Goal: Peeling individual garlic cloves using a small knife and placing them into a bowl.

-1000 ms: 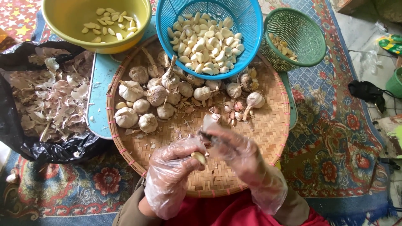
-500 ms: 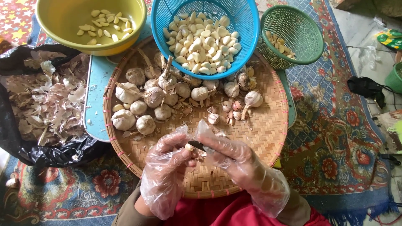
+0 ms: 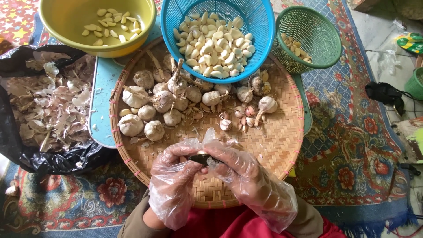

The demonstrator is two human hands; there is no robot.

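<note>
Both my hands wear clear plastic gloves and meet over the near part of a round woven tray (image 3: 282, 145). My left hand (image 3: 174, 180) pinches a garlic clove (image 3: 202, 153). My right hand (image 3: 240, 172) presses a small dark blade (image 3: 198, 159) against the clove. Whole garlic bulbs (image 3: 152, 110) lie in a heap on the tray's far left, with a few loose bulbs and cloves (image 3: 246, 110) in its middle.
A blue basket (image 3: 260, 26) of peeled cloves rests on the tray's far edge. A yellow bowl (image 3: 66, 22) with several cloves stands far left and a green basket (image 3: 315, 37) far right. A black bag (image 3: 48, 114) of garlic skins lies left, on patterned carpet.
My hands have shifted slightly toward the tray's middle and closed tighter around the clove. The dark blade now shows between them. The view has tilted down a little.
</note>
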